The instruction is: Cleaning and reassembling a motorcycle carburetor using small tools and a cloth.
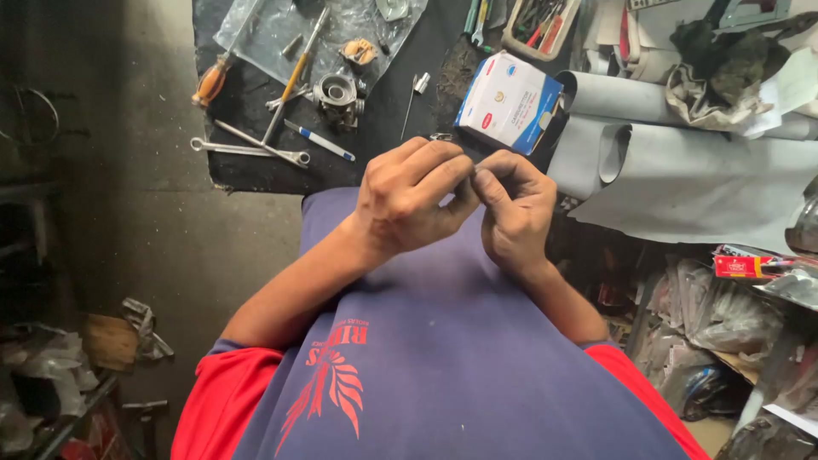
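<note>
My left hand and my right hand meet close together over my chest, above the front edge of a dark workbench. Their fingertips pinch a small thin metal part between them; most of it is hidden by my fingers. Both hands are curled shut around that part. Just beyond the knuckles lies a white and blue cardboard box, tilted on the bench.
On the bench lie a metal carburetor body on clear plastic, a wrench, a blue pen, an orange-handled screwdriver and a tool tray. Grey rolled sheets fill the right. Bagged parts sit lower right.
</note>
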